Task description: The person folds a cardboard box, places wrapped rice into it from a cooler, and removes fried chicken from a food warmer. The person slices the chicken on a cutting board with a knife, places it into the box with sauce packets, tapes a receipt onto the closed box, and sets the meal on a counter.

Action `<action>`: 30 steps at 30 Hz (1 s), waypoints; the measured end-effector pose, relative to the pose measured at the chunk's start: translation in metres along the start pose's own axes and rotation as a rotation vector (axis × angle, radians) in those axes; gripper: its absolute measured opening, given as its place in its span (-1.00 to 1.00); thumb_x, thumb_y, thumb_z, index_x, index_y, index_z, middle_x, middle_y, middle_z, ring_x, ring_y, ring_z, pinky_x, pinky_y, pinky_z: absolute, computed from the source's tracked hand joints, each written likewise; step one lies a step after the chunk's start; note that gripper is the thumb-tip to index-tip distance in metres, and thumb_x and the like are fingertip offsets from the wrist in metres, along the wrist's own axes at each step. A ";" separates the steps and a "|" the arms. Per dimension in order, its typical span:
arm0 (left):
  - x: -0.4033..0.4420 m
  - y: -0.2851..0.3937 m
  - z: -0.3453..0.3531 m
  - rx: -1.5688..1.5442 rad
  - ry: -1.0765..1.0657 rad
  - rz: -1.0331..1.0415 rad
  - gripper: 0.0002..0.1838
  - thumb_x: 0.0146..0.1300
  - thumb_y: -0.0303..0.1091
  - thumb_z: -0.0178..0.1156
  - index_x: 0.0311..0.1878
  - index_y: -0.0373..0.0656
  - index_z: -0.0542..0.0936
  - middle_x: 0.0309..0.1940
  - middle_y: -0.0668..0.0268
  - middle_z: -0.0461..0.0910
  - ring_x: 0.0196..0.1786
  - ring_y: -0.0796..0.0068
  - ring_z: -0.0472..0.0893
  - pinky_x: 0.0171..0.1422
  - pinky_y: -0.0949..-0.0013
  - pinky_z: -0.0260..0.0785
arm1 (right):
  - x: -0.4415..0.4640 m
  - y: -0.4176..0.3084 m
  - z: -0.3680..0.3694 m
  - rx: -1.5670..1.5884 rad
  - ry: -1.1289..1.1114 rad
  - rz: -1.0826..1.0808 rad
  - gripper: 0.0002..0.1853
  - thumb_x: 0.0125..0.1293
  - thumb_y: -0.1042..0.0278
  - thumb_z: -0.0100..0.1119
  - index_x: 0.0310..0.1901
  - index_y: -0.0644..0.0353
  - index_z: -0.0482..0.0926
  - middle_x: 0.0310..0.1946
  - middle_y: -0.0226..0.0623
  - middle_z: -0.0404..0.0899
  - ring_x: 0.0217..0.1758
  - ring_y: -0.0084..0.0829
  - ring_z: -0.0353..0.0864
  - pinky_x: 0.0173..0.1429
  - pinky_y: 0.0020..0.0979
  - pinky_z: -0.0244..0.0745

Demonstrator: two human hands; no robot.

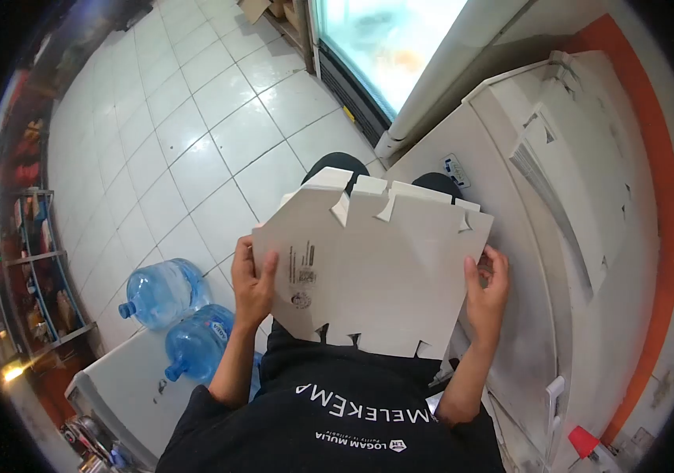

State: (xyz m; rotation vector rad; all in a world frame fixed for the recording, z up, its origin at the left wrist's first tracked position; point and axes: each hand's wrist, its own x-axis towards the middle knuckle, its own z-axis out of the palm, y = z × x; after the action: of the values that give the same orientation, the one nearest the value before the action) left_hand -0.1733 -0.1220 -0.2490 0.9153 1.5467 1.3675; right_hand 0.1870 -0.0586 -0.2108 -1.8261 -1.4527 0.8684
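Observation:
A stack of flat, die-cut cardboard box blanks (388, 260) lies across my lap, pale grey-white with notched edges and small printing on the left. My left hand (255, 285) grips its left edge, thumb on top and fingers wrapped underneath. At the right edge, my right hand (487, 290) holds the stack with its thumb near the top face and its fingers curled. Beyond the far edge show two black shoes (335, 163), partly hidden by the cardboard. More flat cardboard blanks (577, 173) lie to my right on a white surface.
Blue water jugs (165, 292) lie at my left beside a white cabinet (128, 386). A lit glass-door cooler (388, 55) stands ahead on the white tiled floor (195, 142). A shelf of goods (45, 276) is at far left, and a red object (583, 442) at lower right.

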 end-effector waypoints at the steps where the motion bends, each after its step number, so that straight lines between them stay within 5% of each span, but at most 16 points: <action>1: -0.002 -0.002 -0.007 -0.020 -0.012 0.025 -0.71 0.53 -0.32 0.18 0.15 -0.26 0.43 -0.04 0.33 0.55 0.04 0.58 0.52 0.19 0.44 0.38 | 0.000 0.005 -0.002 0.053 0.013 -0.039 -0.40 0.32 0.15 0.45 0.25 0.34 0.49 0.10 -0.18 0.51 0.10 -0.33 0.57 0.19 -0.28 0.51; 3: -0.010 0.001 -0.011 -0.040 0.038 0.056 -0.70 0.53 -0.28 0.19 0.14 -0.25 0.43 -0.06 0.35 0.54 0.01 0.61 0.51 0.15 0.47 0.37 | -0.007 0.023 -0.010 0.160 0.032 -0.115 -0.30 0.23 0.12 0.55 0.27 0.34 0.46 0.12 -0.23 0.52 0.14 -0.35 0.56 0.23 -0.27 0.50; 6: -0.024 -0.006 -0.032 -0.101 0.019 0.083 -0.66 0.51 -0.14 0.22 0.09 -0.20 0.42 -0.10 0.42 0.51 -0.04 0.66 0.47 0.07 0.51 0.33 | -0.032 0.012 -0.035 0.604 -0.209 0.144 -0.19 0.11 0.08 0.65 0.28 0.32 0.43 0.15 -0.26 0.52 0.18 -0.37 0.54 0.26 -0.27 0.49; 10: -0.046 -0.002 -0.046 -0.146 0.069 0.087 -0.62 0.51 -0.05 0.22 0.03 -0.17 0.41 -0.18 0.37 0.51 -0.08 0.61 0.52 0.02 0.44 0.42 | -0.063 0.016 -0.048 0.406 -0.163 0.062 -0.29 0.22 0.02 0.55 0.23 0.30 0.46 0.06 -0.04 0.65 0.14 -0.23 0.66 0.24 -0.15 0.57; 12: -0.044 0.027 -0.039 -0.279 0.001 0.157 -0.61 0.52 -0.04 0.20 -0.01 -0.18 0.38 -0.25 0.28 0.53 -0.13 0.50 0.58 0.00 0.35 0.53 | -0.059 -0.002 -0.056 0.795 -0.441 -0.237 -0.40 0.34 0.07 0.42 0.22 0.34 0.46 0.09 0.08 0.64 0.15 -0.12 0.67 0.23 -0.10 0.59; 16: -0.014 0.075 -0.032 -0.604 -0.358 0.466 -0.67 0.51 -0.16 0.19 -0.03 -0.18 0.30 -0.32 0.00 0.63 -0.22 0.16 0.71 -0.01 0.07 0.70 | -0.028 -0.053 -0.106 0.728 -0.913 -0.663 -0.71 0.51 0.32 0.14 0.14 0.28 0.49 0.09 0.32 0.59 0.11 0.21 0.66 0.16 0.12 0.58; 19: 0.010 0.083 -0.055 -0.416 -0.572 0.646 -0.63 0.41 -0.24 0.32 0.00 -0.15 0.31 -0.22 -0.05 0.69 -0.18 0.13 0.74 -0.04 0.12 0.66 | -0.025 -0.064 -0.107 0.614 -0.799 -0.903 -0.70 0.47 0.44 0.13 0.17 0.31 0.44 0.05 0.40 0.60 0.13 0.18 0.69 0.14 0.04 0.65; 23: 0.037 0.082 -0.031 -0.497 -0.486 0.887 -0.67 0.44 -0.23 0.29 0.02 -0.10 0.33 -0.25 0.05 0.66 -0.16 0.23 0.70 -0.06 0.22 0.50 | -0.002 -0.076 -0.091 0.648 -0.703 -1.000 -0.75 0.47 0.33 0.18 0.04 0.31 0.53 -0.08 0.33 0.66 0.02 0.08 0.74 0.05 -0.03 0.69; 26: 0.031 0.061 -0.012 -0.717 -0.362 0.492 -0.61 0.39 -0.17 0.35 0.02 -0.09 0.35 -0.20 0.11 0.59 -0.06 0.31 0.61 0.07 0.24 0.45 | -0.033 -0.092 -0.046 0.770 -0.183 -0.656 -0.69 0.44 0.17 0.25 -0.03 0.28 0.58 -0.13 0.22 0.69 -0.03 -0.03 0.75 0.02 -0.12 0.70; 30: 0.041 0.030 -0.011 -0.315 -0.329 0.414 -0.52 0.28 -0.14 0.43 0.02 -0.09 0.35 -0.11 0.16 0.53 0.02 0.37 0.52 0.19 0.26 0.38 | -0.009 -0.048 -0.043 0.732 -0.292 -0.561 -0.69 0.39 0.17 0.34 -0.09 0.25 0.55 -0.18 0.06 0.70 -0.09 -0.11 0.73 0.00 -0.20 0.68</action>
State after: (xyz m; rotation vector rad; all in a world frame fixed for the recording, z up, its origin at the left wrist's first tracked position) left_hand -0.1992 -0.0848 -0.2238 1.2295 0.8924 1.5935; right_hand 0.1941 -0.0618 -0.1465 -0.7304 -1.4393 1.1845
